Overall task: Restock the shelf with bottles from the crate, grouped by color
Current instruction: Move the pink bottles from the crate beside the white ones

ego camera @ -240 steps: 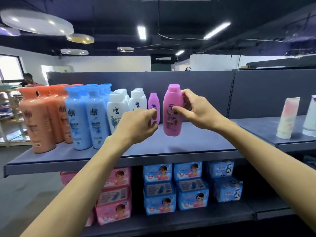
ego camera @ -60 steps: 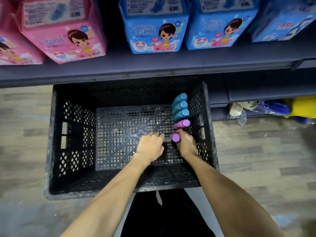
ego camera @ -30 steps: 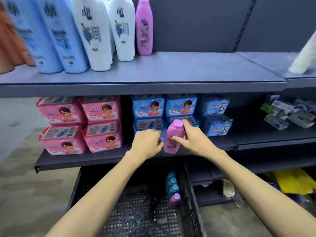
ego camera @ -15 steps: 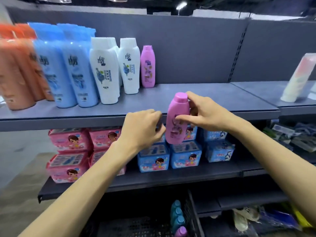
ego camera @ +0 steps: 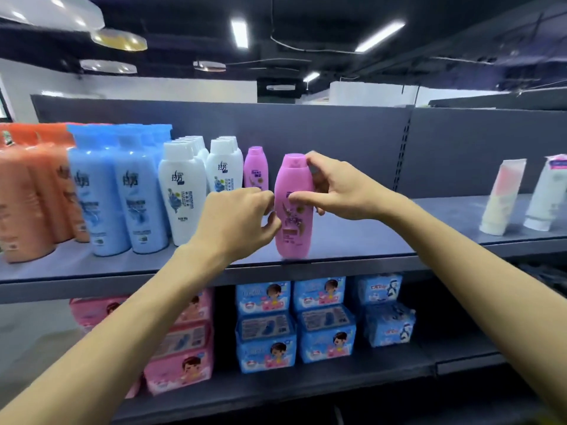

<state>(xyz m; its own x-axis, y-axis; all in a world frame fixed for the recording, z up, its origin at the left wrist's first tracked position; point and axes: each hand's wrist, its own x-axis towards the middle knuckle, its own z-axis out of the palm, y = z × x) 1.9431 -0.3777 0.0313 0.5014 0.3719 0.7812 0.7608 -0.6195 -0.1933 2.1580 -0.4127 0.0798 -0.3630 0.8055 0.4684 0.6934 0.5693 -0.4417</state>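
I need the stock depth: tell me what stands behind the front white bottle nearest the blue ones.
Behind the white bottle a row of white caps shows more white bottles. Their bodies are covered, so the count is unclear.

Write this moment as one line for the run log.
phase: placing | right hand: grips held pink bottle, upright, at shelf front edge | left hand: curled beside it | shelved pink bottle: behind

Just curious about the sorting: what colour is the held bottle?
Pinkish purple, cap included; the head view shows the bottle in the right hand.
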